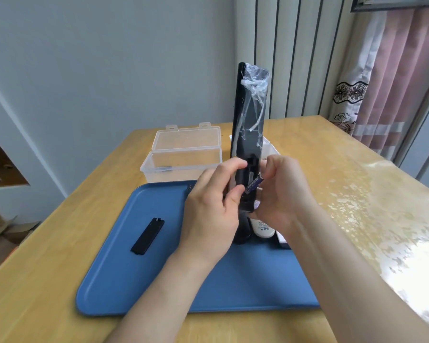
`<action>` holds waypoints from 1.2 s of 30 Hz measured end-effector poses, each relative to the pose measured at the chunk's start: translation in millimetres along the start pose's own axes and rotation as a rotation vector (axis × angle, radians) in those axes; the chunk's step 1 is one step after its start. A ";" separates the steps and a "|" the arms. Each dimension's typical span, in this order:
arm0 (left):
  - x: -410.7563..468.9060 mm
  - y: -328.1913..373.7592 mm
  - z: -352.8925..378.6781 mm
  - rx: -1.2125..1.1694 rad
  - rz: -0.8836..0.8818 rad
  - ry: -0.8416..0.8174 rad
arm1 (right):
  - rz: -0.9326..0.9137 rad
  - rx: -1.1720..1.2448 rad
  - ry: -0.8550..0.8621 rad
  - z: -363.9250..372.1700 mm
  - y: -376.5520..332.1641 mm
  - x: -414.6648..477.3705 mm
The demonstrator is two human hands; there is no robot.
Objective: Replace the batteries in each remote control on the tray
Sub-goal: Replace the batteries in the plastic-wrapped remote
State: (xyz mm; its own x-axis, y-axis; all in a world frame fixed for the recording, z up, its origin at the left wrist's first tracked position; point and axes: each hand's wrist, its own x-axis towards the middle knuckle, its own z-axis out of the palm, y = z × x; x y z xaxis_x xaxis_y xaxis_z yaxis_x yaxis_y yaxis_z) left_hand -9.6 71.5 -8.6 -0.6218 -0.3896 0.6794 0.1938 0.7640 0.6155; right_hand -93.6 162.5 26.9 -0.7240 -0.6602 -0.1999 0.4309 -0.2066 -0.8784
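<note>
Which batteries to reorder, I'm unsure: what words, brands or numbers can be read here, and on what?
Nothing reads clearly.
Battery: white print on purple, too blurred.
White remote: dark marks, too small.
Label in clear box: too blurred.

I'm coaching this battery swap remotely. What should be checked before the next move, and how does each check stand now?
1. Steady hold: left hand grips the black remote upright, ok.
2. Open compartment: ok; battery cover lies on the tray.
3. Supply: right hand pinches a battery at the compartment, ok.
4. Seating: not ok, the battery sits tilted.
5. Polarity: cannot tell.
</note>
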 end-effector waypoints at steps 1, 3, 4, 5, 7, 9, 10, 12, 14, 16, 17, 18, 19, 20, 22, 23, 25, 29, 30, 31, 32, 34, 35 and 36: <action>-0.8 -0.8 1.1 0.075 0.037 0.003 | 0.000 0.009 -0.007 0.7 1.0 0.3; -1.3 -0.1 4.7 0.150 0.030 -0.011 | -0.004 0.023 -0.007 4.3 4.3 1.6; -1.3 -0.2 7.3 0.157 0.005 -0.026 | -0.008 0.039 0.000 6.1 5.3 2.1; -1.1 -1.5 9.9 0.152 -0.028 -0.029 | -0.014 0.052 -0.009 7.1 6.3 2.8; 1.5 -4.7 12.4 0.075 -0.128 -0.001 | -0.012 0.028 -0.050 7.5 7.3 3.7; 5.2 -5.1 11.1 -0.039 -0.235 0.029 | -0.018 0.031 -0.099 3.6 9.7 5.7; 7.0 -6.0 10.4 -0.101 -0.276 0.038 | -0.019 0.040 -0.122 2.9 10.0 5.2; 9.7 -6.0 8.3 -0.295 -0.367 0.038 | -0.046 0.061 -0.169 3.0 11.8 5.6; 12.8 -3.7 4.9 -0.523 -0.451 0.035 | -0.086 0.057 -0.148 3.9 14.3 6.1; 16.6 -2.6 -1.6 -0.673 -0.498 0.075 | -0.149 0.004 -0.074 2.3 14.9 8.3; 19.2 -2.4 -5.6 -0.716 -0.514 0.096 | -0.191 -0.045 -0.014 -0.1 14.0 8.7; 23.2 -1.6 -9.8 -0.733 -0.529 0.101 | -0.222 -0.097 0.055 -3.4 10.9 9.7; 27.7 -0.1 -12.8 -0.723 -0.547 0.073 | -0.250 -0.140 0.132 -8.7 8.5 11.4; 32.0 0.6 -13.8 -0.686 -0.562 0.019 | -0.271 -0.177 0.206 -13.4 6.3 12.2; 43.2 -0.1 -7.5 -0.502 -0.562 -0.097 | -0.303 -0.257 0.324 -24.2 3.5 16.1; 51.3 -1.8 -0.9 -0.384 -0.539 -0.138 | -0.312 -0.279 0.367 -28.0 1.2 17.4; 67.6 -7.5 13.9 -0.165 -0.488 -0.172 | -0.324 -0.306 0.429 -32.8 -1.0 16.1; 101.7 -15.9 42.9 0.046 -0.425 -0.174 | -0.337 -0.324 0.469 -37.2 -3.2 15.0; 109.3 -19.1 51.3 0.060 -0.410 -0.174 | -0.336 -0.319 0.469 -38.1 -2.7 15.5; 115.4 -22.1 58.0 0.070 -0.396 -0.186 | -0.332 -0.316 0.463 -37.6 -1.9 15.9; 119.8 -25.3 63.6 0.083 -0.385 -0.216 | -0.329 -0.323 0.461 -37.2 -1.2 16.0; 123.9 -30.6 68.8 0.138 -0.371 -0.298 | -0.316 -0.333 0.456 -36.3 1.3 16.6; 124.4 -33.5 68.2 0.166 -0.366 -0.307 | -0.313 -0.335 0.451 -35.3 2.4 16.7; 124.2 -36.6 65.1 0.178 -0.364 -0.289 | -0.312 -0.342 0.448 -34.8 4.4 17.1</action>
State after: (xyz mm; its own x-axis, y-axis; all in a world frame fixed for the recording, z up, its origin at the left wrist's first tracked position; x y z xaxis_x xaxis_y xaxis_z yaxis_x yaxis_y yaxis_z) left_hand -143.3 28.7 27.3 -0.8146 -0.5081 0.2797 -0.1917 0.6910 0.6970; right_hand -122.9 175.5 4.6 -0.9742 -0.2254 -0.0099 0.0215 -0.0491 -0.9986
